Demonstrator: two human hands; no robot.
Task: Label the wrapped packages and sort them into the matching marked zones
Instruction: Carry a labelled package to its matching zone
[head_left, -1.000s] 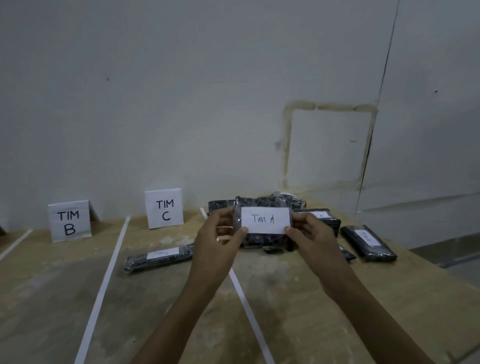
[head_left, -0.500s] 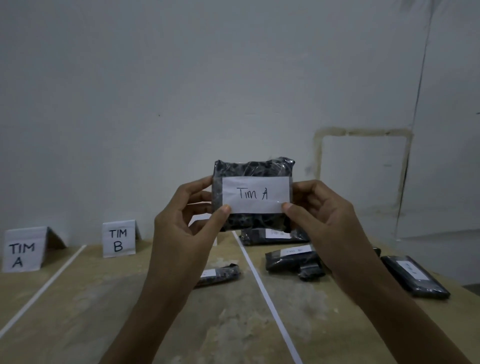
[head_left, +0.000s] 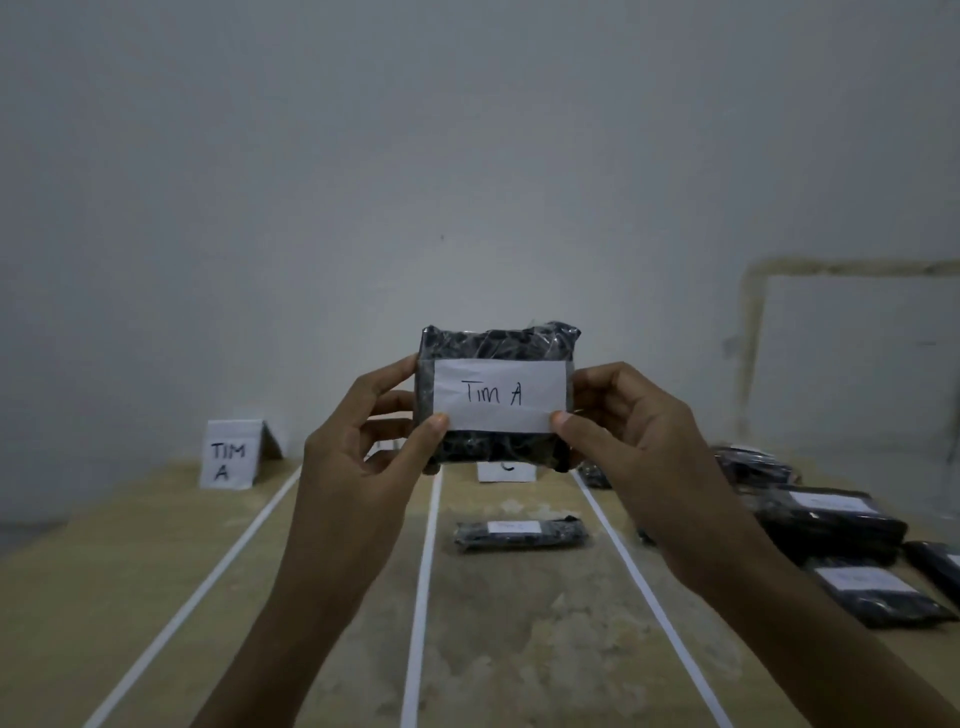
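I hold a black wrapped package (head_left: 498, 343) upright in front of me, above the table. A white label (head_left: 498, 395) on its front reads "Tim A". My left hand (head_left: 363, 441) grips its left edge, thumb on the label's lower left corner. My right hand (head_left: 628, 436) grips the right edge, thumb on the lower right corner. The folded "TIM A" zone sign (head_left: 228, 460) stands at the back left of the table. The package and my left hand hide most of the other zone signs; only the bottom of one sign (head_left: 506, 472) shows under the package.
White tape lines (head_left: 423, 597) split the wooden table (head_left: 93, 597) into lanes. One labelled black package (head_left: 519, 534) lies in the lane right of centre. Several more black packages (head_left: 826, 519) are heaped at the right, one (head_left: 878, 597) nearer me. A pale wall stands behind.
The view has swung left, so the TIM A sign now sits further in and the heap further right. The package stays raised between both hands, held the same way.
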